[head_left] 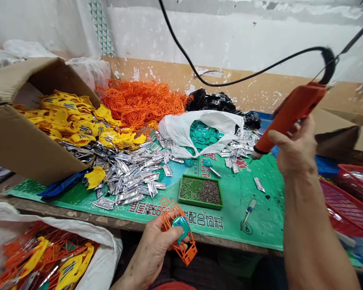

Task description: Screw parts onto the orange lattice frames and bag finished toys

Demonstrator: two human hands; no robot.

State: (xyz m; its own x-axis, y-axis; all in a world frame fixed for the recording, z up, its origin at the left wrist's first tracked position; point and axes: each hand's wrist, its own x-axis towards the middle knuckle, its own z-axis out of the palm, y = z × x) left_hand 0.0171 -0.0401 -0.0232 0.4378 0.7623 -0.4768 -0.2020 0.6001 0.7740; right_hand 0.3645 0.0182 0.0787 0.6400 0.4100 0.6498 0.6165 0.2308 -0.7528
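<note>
My left hand (157, 243) grips an orange plastic frame (190, 254) at the table's front edge. Under its thumb, a shiny teal plastic piece (183, 226) sits against the frame. My right hand (296, 141) is raised on the right, wrapped round an orange electric screwdriver (293, 108) that hangs from a black cable. The screwdriver's bit points down and left, above the green table sheet and apart from the frame. Between the hands lies a green tray (201, 205) of small screws, many standing in a grid of holes, others heaped on its right side.
Silver pieces (133, 177) spread over the green sheet (230, 221). Yellow parts (78, 121) spill from a cardboard box (24, 141). Behind are orange frames (142, 100), black parts (211, 100) and a white bag (177, 129) of teal pieces. A small screwdriver (250, 207) lies right; red baskets (345, 205) stand beyond.
</note>
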